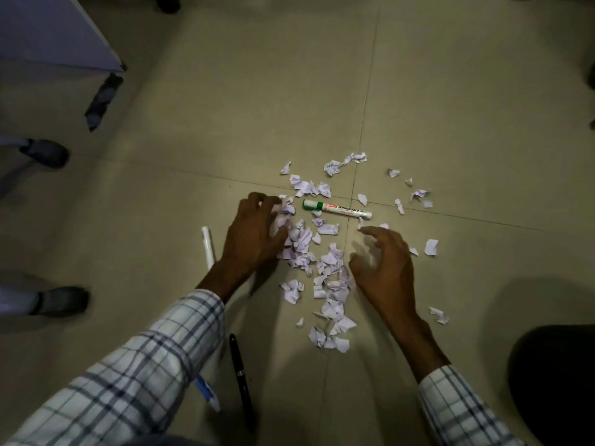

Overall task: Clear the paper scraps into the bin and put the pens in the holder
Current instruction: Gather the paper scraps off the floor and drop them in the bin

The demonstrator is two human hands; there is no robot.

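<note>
Torn white paper scraps [333, 286] lie scattered on the beige tiled floor [289, 91], thickest between the two hands. The left grip [254, 233] has its fingers curled over a clump at its 3 o'clock side. The right grip [383, 268] is spread and clawed, holding nothing, with scraps at its 9 o'clock. A green-capped white whiteboard marker [336, 210] lies at the pile's 12 o'clock, a slim black pen [240, 371] at its 7 o'clock.

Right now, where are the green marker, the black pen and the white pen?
green marker [336, 209], head view, middle of barrel
black pen [240, 375], head view, near its clip
white pen [208, 247], head view, middle of body
</note>
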